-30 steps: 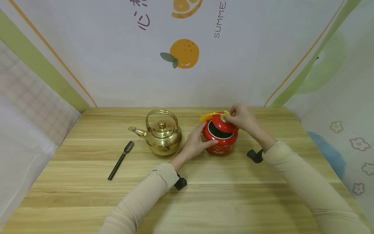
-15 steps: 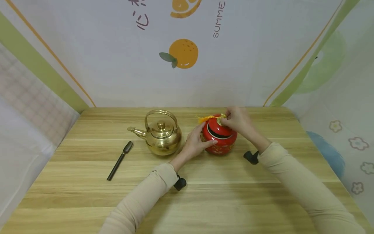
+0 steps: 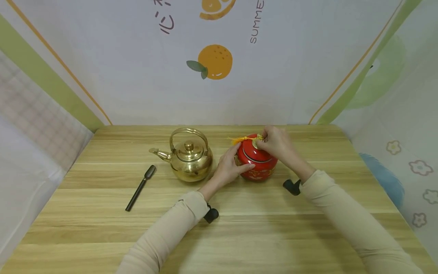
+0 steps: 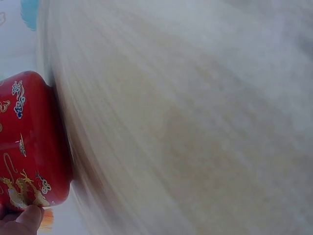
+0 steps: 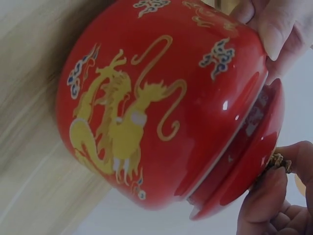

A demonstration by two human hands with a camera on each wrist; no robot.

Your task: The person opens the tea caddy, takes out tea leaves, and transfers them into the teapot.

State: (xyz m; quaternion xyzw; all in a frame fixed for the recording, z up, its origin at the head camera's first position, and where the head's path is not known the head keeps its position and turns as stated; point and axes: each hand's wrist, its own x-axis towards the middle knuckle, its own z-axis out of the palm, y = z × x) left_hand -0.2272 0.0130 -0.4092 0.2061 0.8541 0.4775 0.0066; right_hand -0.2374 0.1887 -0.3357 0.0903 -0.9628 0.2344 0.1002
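Note:
A round red lidded jar (image 3: 258,172) with gold dragon and cloud decoration stands at the table's right back. My left hand (image 3: 227,167) grips its left side, thumb across the front and fingers behind. In the left wrist view, a fingertip shows at the jar's (image 4: 32,147) lower edge. My right hand (image 3: 278,142) pinches the gold knob on the red lid (image 3: 250,153), a yellow tassel (image 3: 237,140) hanging off to the left. In the right wrist view, the lid (image 5: 247,169) sits in the mouth with a thin gap and its seal showing along the rim.
Left of the jar stands a brass teapot (image 3: 191,165) with an arched handle, its spout to the left. A dark tea scoop (image 3: 140,189) lies farther left on the wooden table (image 3: 253,243). Printed cloth (image 3: 273,87) hangs behind the table.
The lid has come down from a tilt that showed the jar's dark inside and now nearly covers the mouth. My right hand has moved slightly left and down with it; the left hand stays put.

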